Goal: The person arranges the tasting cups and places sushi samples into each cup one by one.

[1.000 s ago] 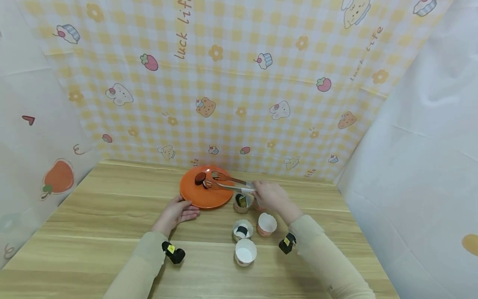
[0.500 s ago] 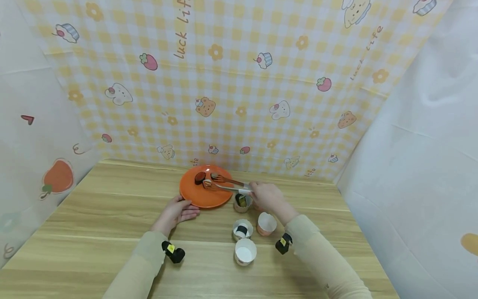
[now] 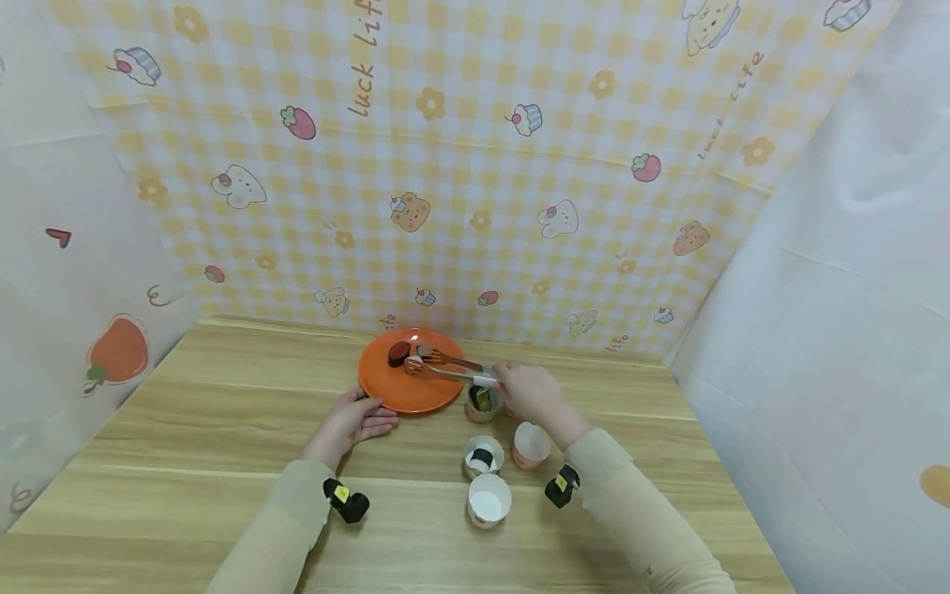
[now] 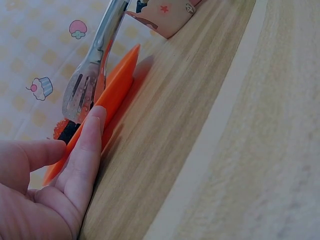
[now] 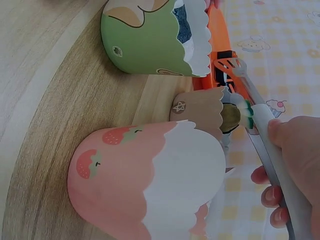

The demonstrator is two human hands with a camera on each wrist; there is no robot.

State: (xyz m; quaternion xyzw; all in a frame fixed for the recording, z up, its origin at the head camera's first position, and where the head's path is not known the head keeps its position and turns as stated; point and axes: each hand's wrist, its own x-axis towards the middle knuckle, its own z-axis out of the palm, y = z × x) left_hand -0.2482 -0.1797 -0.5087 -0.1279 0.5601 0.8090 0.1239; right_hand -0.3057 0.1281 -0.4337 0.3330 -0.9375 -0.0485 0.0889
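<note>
My left hand (image 3: 354, 425) holds the near left rim of an orange plate (image 3: 408, 398), the thumb (image 4: 47, 152) on top and the fingers along the underside. In my right hand (image 3: 534, 392) is a pair of tongs (image 5: 272, 145), reaching over the plate from the right. Their slotted tips (image 4: 80, 95) are around a small dark sushi piece (image 3: 424, 351), partly hidden by the metal; whether they grip it I cannot tell. Beside it on the plate sits a dark-wrapped sushi piece with an orange-red top (image 3: 398, 354).
Right of the plate, a brown paper cup (image 5: 195, 107) holds dark and green-yellow food. Nearer stand a cup with black-banded white sushi (image 3: 482, 458), a white-lined cup (image 3: 488, 502) and a pink cup (image 3: 529, 450). A patterned cloth (image 3: 475, 165) rises behind the table.
My right hand has shifted slightly left, and the tongs' tips look a little closer together. The left hand and plate stay in place.
</note>
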